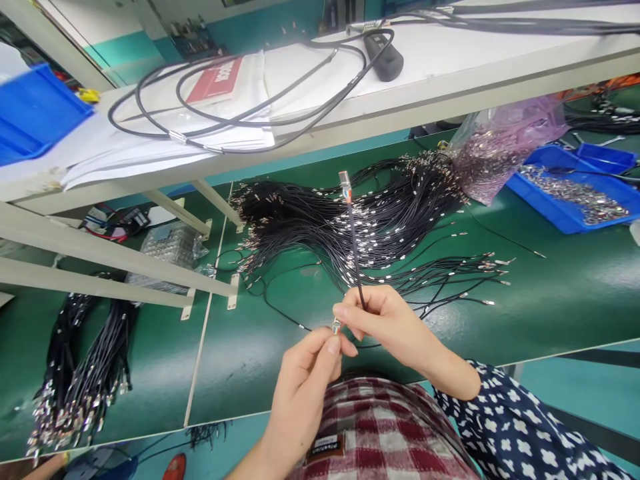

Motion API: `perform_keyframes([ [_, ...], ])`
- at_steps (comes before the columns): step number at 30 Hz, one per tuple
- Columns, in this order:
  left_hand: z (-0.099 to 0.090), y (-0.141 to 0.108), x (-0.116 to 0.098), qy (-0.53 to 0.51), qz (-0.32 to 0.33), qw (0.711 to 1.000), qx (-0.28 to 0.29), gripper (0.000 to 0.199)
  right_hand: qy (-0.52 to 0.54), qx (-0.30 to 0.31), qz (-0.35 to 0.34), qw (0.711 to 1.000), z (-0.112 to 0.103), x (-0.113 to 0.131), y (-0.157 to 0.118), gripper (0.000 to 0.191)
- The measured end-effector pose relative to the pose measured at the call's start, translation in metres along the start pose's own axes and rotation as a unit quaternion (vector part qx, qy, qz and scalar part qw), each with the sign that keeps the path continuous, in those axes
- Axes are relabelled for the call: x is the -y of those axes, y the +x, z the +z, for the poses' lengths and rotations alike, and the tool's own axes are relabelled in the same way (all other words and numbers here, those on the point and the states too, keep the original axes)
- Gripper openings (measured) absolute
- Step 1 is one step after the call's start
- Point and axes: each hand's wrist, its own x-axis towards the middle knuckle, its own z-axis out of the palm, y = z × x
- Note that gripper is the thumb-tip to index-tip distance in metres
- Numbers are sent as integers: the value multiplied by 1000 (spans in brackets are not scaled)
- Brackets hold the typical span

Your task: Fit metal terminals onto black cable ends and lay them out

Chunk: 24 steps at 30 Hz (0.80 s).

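Note:
In front of my body, my left hand pinches a small shiny metal connector shell between thumb and fingertips. My right hand is closed around a black cable, and its thumb tip touches the top of the same shell. The cable stands up out of the right fist. At its upper end is a connector plug with coloured wires showing below it. Just beyond my hands lies a big bundle of black cables with white labels. My fingers partly cover the shell.
A blue bin of metal parts and a pink bag of metal pieces sit at the right. A white shelf crosses above, bearing coiled cable and a blue tray. Another cable bundle hangs over the left bench.

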Motion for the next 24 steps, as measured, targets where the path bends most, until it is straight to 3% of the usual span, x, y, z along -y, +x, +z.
perform_keyframes([
  [24,7,1,-4,-100,-49,994,2,33,-36,-7,5,999,-1,-2,-1,39],
])
